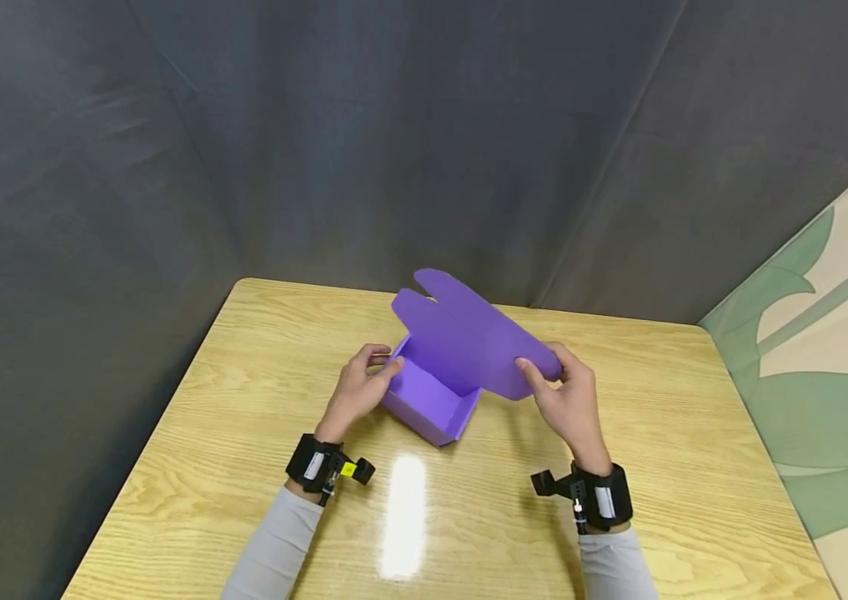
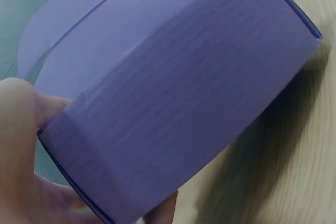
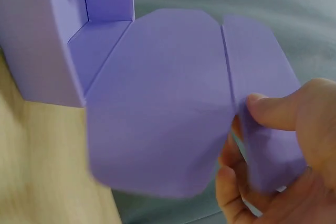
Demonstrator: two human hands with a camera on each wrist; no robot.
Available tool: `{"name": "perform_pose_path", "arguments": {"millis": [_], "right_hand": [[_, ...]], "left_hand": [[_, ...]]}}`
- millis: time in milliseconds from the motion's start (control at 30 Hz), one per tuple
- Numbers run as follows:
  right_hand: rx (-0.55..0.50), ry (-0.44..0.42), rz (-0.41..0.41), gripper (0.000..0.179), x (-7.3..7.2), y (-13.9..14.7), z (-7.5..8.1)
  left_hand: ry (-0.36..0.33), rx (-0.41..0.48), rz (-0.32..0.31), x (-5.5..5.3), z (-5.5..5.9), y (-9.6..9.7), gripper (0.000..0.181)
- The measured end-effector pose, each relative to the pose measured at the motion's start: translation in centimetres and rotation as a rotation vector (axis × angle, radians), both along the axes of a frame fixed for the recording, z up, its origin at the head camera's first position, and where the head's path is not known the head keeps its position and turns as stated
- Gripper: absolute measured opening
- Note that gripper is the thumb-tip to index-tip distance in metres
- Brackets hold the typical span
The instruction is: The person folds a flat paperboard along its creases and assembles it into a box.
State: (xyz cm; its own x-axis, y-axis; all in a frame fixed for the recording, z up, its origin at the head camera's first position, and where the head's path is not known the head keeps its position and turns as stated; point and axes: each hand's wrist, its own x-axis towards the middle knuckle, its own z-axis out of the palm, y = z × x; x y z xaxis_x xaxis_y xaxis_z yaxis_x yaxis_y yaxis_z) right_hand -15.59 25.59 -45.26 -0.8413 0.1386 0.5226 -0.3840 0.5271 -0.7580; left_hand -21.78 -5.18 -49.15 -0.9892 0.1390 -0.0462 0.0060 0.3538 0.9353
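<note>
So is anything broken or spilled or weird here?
Nothing looks broken or spilled. The left hand holds the purple box; the right hand pinches its open lid. Only the white patch on the table looks odd, like a puddle, but it's probably reflected light.

Dark fabric (image 1: 408, 150) behind wood-grain table (image 1: 258, 367); leaf-patterned panel (image 1: 829, 408).

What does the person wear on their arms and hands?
The left hand and right hand are bare. The left sleeve and right sleeve are light grey. The left wristband and right wristband are black, each with a white label and projecting black block. A yellow patch shows beside the left block.
</note>
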Motion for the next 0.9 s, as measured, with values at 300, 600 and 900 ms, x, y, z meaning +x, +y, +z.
{"name": "perform_pose_path", "arguments": {"millis": [300, 600, 900], "right_hand": [[-0.137, -0.158, 0.009, 0.024, -0.8, 0.9, -2.3], [-0.252, -0.129, -0.024, 0.018, 0.1, -0.8, -0.8], [-0.233, -0.032, -0.019, 0.017, 0.1, -1.2, -0.8]], "left_hand": [[-0.007, -0.052, -0.045, 0.5, -0.6, 1.0, 0.048], [-0.02, -0.163, -0.096, 1.7, -0.8, 1.0, 0.041], [-0.048, -0.189, -0.121, 2.5, 0.0, 0.9, 0.042]]}}
